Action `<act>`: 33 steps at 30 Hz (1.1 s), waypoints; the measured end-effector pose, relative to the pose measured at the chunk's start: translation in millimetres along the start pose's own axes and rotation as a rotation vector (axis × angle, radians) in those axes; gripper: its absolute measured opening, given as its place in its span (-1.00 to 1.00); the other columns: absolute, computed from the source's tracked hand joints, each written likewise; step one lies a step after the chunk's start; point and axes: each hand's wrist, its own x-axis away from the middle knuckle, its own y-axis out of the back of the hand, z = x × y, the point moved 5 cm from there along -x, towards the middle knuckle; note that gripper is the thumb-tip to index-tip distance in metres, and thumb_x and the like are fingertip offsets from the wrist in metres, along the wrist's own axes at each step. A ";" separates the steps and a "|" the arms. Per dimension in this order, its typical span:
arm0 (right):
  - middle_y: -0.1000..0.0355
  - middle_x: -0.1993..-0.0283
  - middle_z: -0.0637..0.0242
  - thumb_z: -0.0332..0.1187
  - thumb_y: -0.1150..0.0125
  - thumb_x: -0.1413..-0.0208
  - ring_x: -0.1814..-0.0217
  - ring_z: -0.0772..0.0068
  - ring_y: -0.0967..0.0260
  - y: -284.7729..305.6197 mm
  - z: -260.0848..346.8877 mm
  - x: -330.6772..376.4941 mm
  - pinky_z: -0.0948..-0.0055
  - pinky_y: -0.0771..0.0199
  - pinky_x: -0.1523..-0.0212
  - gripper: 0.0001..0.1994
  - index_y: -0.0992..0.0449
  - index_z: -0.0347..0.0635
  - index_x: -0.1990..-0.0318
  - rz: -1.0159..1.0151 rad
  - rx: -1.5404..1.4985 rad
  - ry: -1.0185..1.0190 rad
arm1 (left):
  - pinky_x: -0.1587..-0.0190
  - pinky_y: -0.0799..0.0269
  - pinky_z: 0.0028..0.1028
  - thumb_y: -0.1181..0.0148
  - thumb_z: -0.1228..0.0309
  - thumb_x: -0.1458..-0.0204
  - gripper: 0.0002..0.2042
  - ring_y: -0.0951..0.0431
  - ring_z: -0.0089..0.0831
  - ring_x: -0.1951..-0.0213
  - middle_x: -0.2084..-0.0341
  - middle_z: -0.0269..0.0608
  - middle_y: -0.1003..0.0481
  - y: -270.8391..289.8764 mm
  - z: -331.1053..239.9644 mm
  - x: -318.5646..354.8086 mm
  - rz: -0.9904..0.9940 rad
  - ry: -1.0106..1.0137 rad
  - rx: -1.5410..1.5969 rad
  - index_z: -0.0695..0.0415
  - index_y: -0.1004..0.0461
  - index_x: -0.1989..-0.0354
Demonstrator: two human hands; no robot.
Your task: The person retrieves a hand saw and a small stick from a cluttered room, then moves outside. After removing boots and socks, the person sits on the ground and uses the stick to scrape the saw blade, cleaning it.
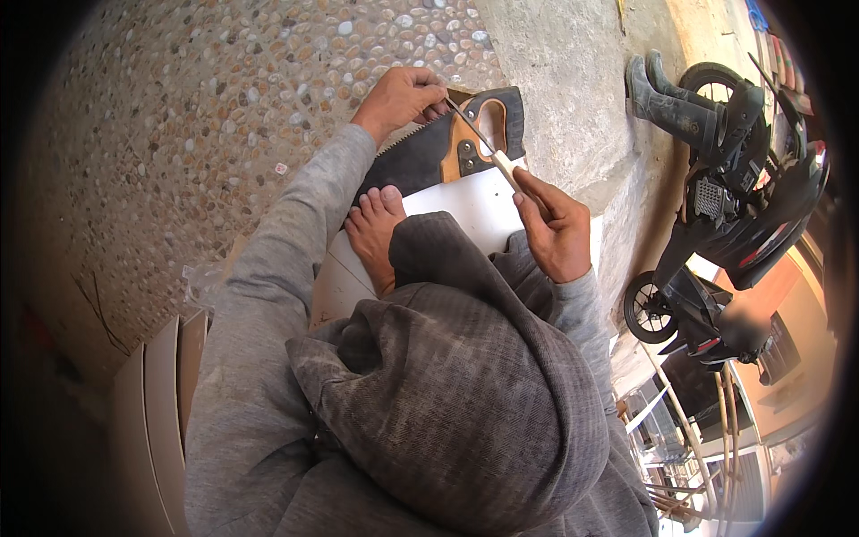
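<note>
While toes (374, 202) crowd the saw (412, 163), boots (669, 107) (dark) stand apart.

The saw (407, 163) is black with an orange-brown handle (453, 156). The board (470, 208) beside it is white. The floor (224, 116) left of the saw has brown and white spots.

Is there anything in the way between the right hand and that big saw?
Only the thin tool that the right hand holds: its shaft crosses in front of the saw, tip by the left hand. Nothing else visible is in the way.
</note>
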 end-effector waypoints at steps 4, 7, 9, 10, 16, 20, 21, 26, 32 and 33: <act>-0.57 0.20 0.04 -0.52 -0.22 -0.08 0.16 0.32 -0.56 1.7 3.9 0.2 0.44 -0.52 0.15 -0.72 -0.54 -0.34 0.03 0.003 -0.020 -0.018 | 0.40 -0.51 -0.54 -0.15 0.35 -0.10 -0.82 -0.54 -0.54 0.48 0.49 -0.24 -0.58 -0.2 1.2 -1.3 0.006 0.020 -0.003 0.22 -0.54 0.30; -0.56 0.19 0.03 -0.52 -0.21 -0.09 0.14 0.32 -0.56 4.7 7.2 0.5 0.44 -0.51 0.13 -0.72 -0.53 -0.35 0.02 0.010 0.009 -0.018 | 0.33 -0.51 -0.51 -0.13 0.27 -0.11 -0.79 -0.54 -0.55 0.42 0.45 -0.26 -0.58 -2.5 -1.9 1.1 0.009 0.039 -0.008 0.16 -0.54 0.28; -0.56 0.17 0.03 -0.52 -0.21 -0.09 0.14 0.32 -0.55 6.7 7.0 0.8 0.44 -0.50 0.12 -0.72 -0.53 -0.36 0.02 0.002 0.019 -0.020 | 0.29 -0.51 -0.50 -0.11 0.22 -0.13 -0.76 -0.54 -0.55 0.39 0.42 -0.27 -0.59 -4.5 -5.4 2.1 0.009 0.047 -0.013 0.13 -0.54 0.25; -0.56 0.17 0.03 -0.52 -0.21 -0.09 0.13 0.32 -0.55 7.4 5.9 1.1 0.45 -0.50 0.11 -0.72 -0.53 -0.36 0.02 -0.008 0.011 -0.023 | 0.28 -0.51 -0.50 -0.09 0.20 -0.14 -0.74 -0.54 -0.54 0.38 0.41 -0.26 -0.59 -5.4 -7.1 2.6 0.006 0.054 -0.017 0.13 -0.53 0.24; -0.56 0.19 0.05 -0.52 -0.20 -0.09 0.15 0.33 -0.55 12.3 4.3 4.1 0.45 -0.49 0.12 -0.72 -0.52 -0.36 0.01 -0.021 -0.019 -0.039 | 0.28 -0.51 -0.49 -0.02 0.15 -0.19 -0.67 -0.55 -0.54 0.37 0.39 -0.23 -0.59 -3.2 -7.3 3.3 0.004 0.105 0.000 0.16 -0.51 0.14; -0.56 0.21 0.05 -0.52 -0.20 -0.09 0.18 0.33 -0.55 13.2 1.0 7.9 0.45 -0.49 0.15 -0.72 -0.53 -0.36 0.02 -0.019 -0.016 -0.046 | 0.29 -0.51 -0.50 -0.01 0.14 -0.20 -0.66 -0.54 -0.55 0.38 0.39 -0.22 -0.59 -3.7 -5.0 2.6 0.017 0.124 0.064 0.17 -0.50 0.12; -0.56 0.22 0.05 -0.52 -0.20 -0.09 0.19 0.33 -0.55 13.4 1.4 8.4 0.45 -0.49 0.16 -0.72 -0.53 -0.35 0.02 -0.020 -0.010 -0.045 | 0.29 -0.51 -0.50 -0.01 0.13 -0.20 -0.66 -0.54 -0.55 0.38 0.39 -0.22 -0.59 -3.4 -3.0 2.1 0.022 0.123 0.073 0.17 -0.50 0.12; -0.56 0.25 0.03 -0.51 -0.21 -0.07 0.23 0.29 -0.56 13.3 3.0 9.0 0.44 -0.48 0.19 -0.72 -0.53 -0.35 0.03 -0.018 0.037 -0.020 | 0.29 -0.49 -0.52 0.00 0.13 -0.20 -0.65 -0.55 -0.55 0.38 0.39 -0.22 -0.59 -1.9 1.8 3.2 0.019 0.126 0.100 0.17 -0.50 0.12; -0.56 0.28 0.05 -0.50 -0.22 -0.07 0.26 0.27 -0.56 16.0 6.8 13.8 0.44 -0.48 0.21 -0.73 -0.55 -0.32 0.05 -0.031 0.094 -0.002 | 0.24 -0.48 -0.52 0.02 0.14 -0.21 -0.65 -0.54 -0.55 0.34 0.34 -0.21 -0.59 -0.9 5.3 6.4 -0.016 0.142 0.172 0.18 -0.48 0.11; -0.56 0.28 0.05 -0.50 -0.22 -0.06 0.26 0.28 -0.56 15.6 6.8 14.8 0.44 -0.48 0.22 -0.73 -0.55 -0.32 0.05 -0.028 0.093 -0.003 | 0.22 -0.47 -0.52 0.02 0.14 -0.21 -0.65 -0.54 -0.56 0.33 0.33 -0.21 -0.59 -0.1 7.2 6.5 -0.017 0.143 0.175 0.18 -0.48 0.10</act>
